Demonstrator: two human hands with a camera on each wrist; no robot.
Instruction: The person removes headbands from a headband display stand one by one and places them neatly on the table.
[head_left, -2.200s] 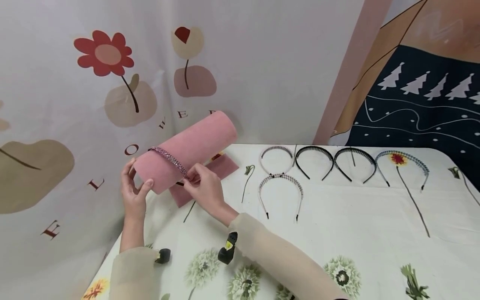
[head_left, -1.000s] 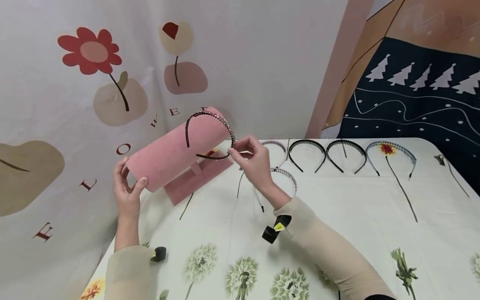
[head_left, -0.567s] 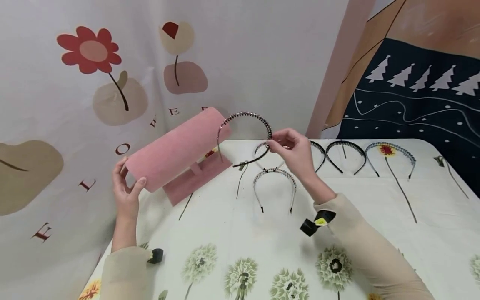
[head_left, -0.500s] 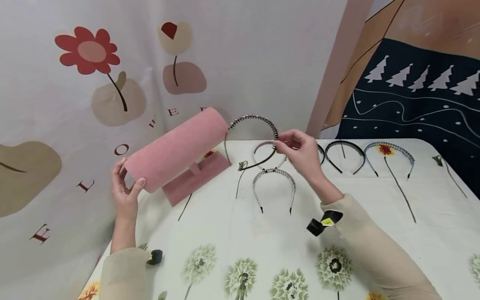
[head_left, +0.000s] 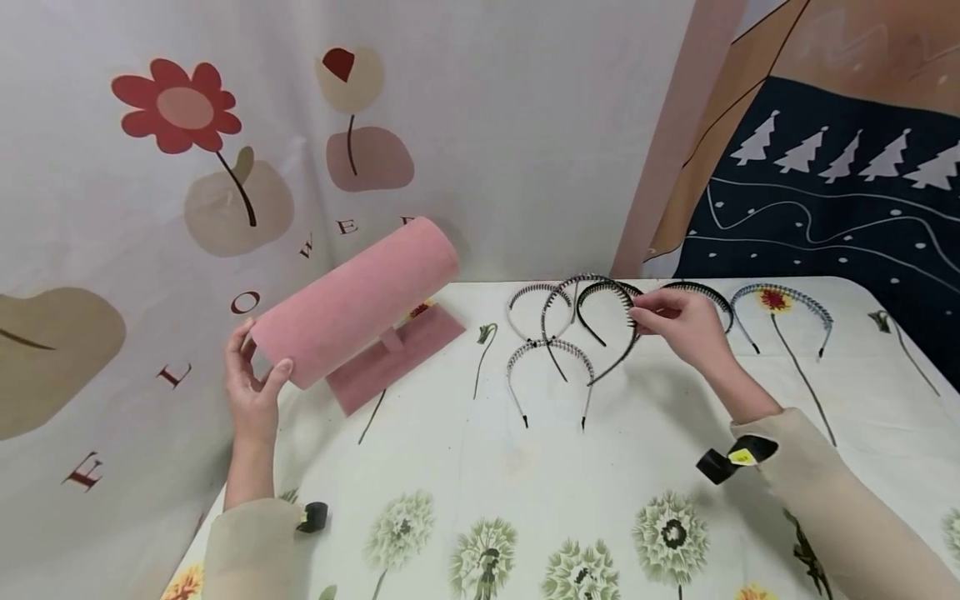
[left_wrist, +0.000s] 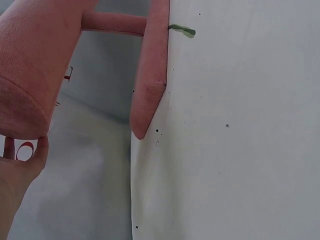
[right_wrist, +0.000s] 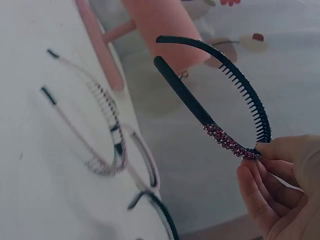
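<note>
A pink velvet headband stand, a thick roll on a post and flat base, stands at the table's left. My left hand grips the roll's near end, thumb on the front; the left wrist view shows fingertips at the roll's end. Between thumb and fingers, my right hand pinches a black toothed headband by one side, holding it above the table. Pink and silver stones cover its outer face in the right wrist view, and its two tips point away from the hand.
Under and behind the held headband lie a white headband, another white one nearer, and a black one. Further right are a second black headband and a blue-grey one. A printed cloth wall rises behind the table.
The stone-covered headband has come off the pink roll and moved right in my right hand, then lower, over the other headbands. My left hand stays on the roll's end.
</note>
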